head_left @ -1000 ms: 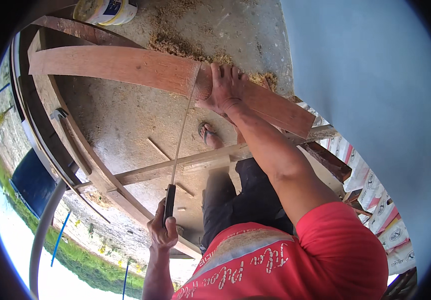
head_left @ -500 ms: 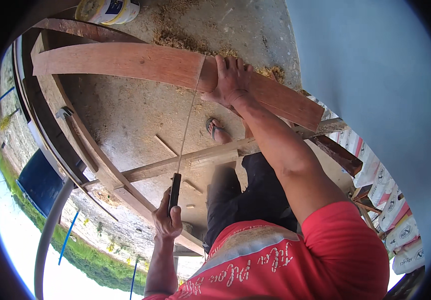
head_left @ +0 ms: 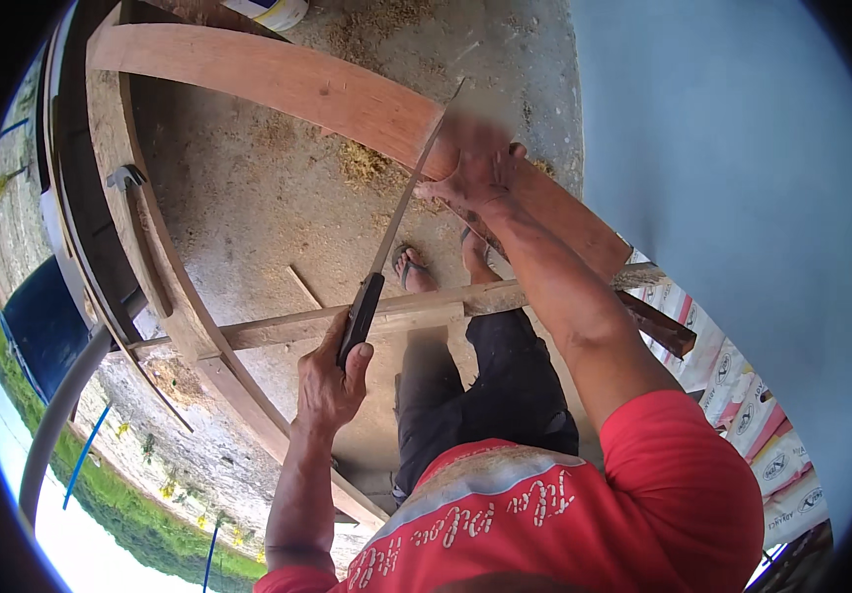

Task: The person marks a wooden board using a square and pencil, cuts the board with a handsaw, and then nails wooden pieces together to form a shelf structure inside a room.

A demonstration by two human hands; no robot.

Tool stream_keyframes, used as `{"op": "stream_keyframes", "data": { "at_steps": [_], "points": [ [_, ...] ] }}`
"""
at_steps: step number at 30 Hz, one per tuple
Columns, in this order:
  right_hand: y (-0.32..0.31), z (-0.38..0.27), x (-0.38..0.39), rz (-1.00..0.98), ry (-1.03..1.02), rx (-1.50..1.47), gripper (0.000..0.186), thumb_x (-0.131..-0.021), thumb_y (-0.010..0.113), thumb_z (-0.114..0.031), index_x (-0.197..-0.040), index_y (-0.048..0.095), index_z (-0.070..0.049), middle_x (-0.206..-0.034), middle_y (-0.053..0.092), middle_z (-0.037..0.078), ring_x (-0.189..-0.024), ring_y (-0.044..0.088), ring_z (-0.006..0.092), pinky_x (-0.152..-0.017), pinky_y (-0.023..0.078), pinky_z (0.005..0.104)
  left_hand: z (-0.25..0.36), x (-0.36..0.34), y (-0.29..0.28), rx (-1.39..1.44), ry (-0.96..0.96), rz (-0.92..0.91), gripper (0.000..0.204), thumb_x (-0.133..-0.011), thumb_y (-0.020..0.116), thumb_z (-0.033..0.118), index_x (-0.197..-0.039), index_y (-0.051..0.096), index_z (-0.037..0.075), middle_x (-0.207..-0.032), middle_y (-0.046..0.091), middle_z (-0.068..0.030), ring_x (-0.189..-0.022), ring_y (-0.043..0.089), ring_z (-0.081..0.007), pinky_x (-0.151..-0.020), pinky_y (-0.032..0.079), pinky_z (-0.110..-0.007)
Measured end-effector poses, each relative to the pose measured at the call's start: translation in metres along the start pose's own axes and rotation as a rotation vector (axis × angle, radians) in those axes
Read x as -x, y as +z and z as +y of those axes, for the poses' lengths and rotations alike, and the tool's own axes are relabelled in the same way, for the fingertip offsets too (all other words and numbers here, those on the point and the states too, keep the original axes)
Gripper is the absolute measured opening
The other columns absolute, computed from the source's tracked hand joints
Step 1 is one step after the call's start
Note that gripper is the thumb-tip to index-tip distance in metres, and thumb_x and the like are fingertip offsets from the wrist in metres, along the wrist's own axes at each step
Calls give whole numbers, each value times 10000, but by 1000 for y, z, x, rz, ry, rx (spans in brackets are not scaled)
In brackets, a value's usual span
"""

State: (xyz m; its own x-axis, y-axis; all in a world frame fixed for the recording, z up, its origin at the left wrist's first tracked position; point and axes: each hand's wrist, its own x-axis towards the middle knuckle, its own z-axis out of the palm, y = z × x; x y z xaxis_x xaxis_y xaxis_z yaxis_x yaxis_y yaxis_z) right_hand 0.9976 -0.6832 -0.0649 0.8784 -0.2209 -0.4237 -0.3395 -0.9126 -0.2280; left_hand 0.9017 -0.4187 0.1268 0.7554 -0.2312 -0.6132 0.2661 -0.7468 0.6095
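Observation:
My left hand [head_left: 329,385] is wrapped round the dark handle of a handsaw [head_left: 398,219]. The thin blade slants up and to the right, and its toe passes over the far edge of a curved reddish-brown board [head_left: 287,79]. Where blade and board meet, a line runs across the wood; how deep the cut goes I cannot tell. Just right of the blade, my right hand [head_left: 475,183] lies on the board with thumb and fingers apart. A blurred patch covers part of its fingertips. The board's left end rests on a pale wooden frame piece [head_left: 110,128].
A claw hammer [head_left: 139,232] lies on the curved frame at left. A wooden crossbar [head_left: 366,314] spans in front of my legs. Sawdust [head_left: 362,163] and an offcut strip [head_left: 303,287] are on the concrete. Stacked sacks [head_left: 771,445] stand at right, and a bucket [head_left: 283,12] at the far edge.
The saw has tilted further right and its toe now extends beyond the board's far edge. My left hand has moved slightly up. The whole view has shifted, showing both feet.

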Motion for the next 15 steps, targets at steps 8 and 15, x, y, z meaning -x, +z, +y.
{"op": "stream_keyframes", "data": {
  "at_steps": [8,15],
  "points": [
    [-33,6,-30,-192,-142,-68,997,-475,931,-520,-1230,508,-25,-1177,604,206,-1103,607,372,-891,519,471,50,31,-35,-142,-5,-14,625,-866,728,232,-1379,469,-15,-907,702,-224,-813,737,-314,-668,563,-372],
    [-40,14,-27,-172,-90,-120,835,-494,939,-428,-1114,551,-26,-970,693,182,-970,680,342,-846,549,438,60,-42,-13,-40,-42,16,532,-824,698,69,-1332,540,59,-1034,695,-229,-954,698,-375,-812,545,-414]
  ]
}}
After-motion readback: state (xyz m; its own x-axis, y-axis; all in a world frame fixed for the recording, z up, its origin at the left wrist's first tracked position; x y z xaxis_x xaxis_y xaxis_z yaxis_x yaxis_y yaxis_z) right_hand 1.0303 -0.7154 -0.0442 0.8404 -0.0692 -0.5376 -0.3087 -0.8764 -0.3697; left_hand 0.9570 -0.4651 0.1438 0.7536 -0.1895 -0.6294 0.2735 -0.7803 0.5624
